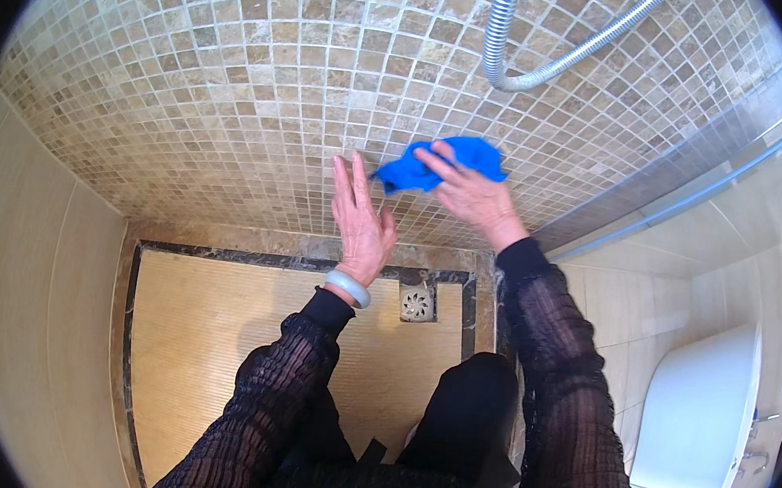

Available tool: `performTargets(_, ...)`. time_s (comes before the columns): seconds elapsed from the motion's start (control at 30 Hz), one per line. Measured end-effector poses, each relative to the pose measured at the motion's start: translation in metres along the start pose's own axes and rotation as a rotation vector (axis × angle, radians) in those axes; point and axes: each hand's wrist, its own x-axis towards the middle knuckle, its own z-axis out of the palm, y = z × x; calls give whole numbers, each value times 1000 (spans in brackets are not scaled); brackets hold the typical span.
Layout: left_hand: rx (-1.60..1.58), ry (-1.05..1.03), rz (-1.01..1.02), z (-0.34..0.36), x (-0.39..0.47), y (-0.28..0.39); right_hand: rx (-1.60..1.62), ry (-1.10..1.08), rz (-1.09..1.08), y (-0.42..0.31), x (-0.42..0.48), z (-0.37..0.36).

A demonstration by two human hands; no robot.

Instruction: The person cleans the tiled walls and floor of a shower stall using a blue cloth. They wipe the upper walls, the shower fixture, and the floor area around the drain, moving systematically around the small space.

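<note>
A blue cloth is bunched under the fingers of my right hand, against the lower part of the mosaic-tiled wall. Motion blurs those fingers and the cloth slightly. To the left of it, my left hand points upward with its fingers apart and holds nothing. Its fingertips lie near or on the tiles; I cannot tell whether they touch. A pale bangle circles my left wrist.
A metal shower hose hangs in a loop above the cloth. In the ribbed, dark-bordered floor sits a square drain cover. A glass panel edge runs along the right, with a white bathtub beyond. A plain tiled wall stands left.
</note>
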Motion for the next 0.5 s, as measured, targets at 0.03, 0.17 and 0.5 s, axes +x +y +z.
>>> performTargets(0.03, -28, -36, -31, -6, 2, 1, -25, -2, -9, 15, -5, -2)
performTargets(0.17, -25, -22, -5, -7, 3, 1, -188, 620, 576, 81, 3, -56)
performTargets(0.5, -55, -46, -18, 0, 2, 6, 26, 299, 357, 18, 10, -24)
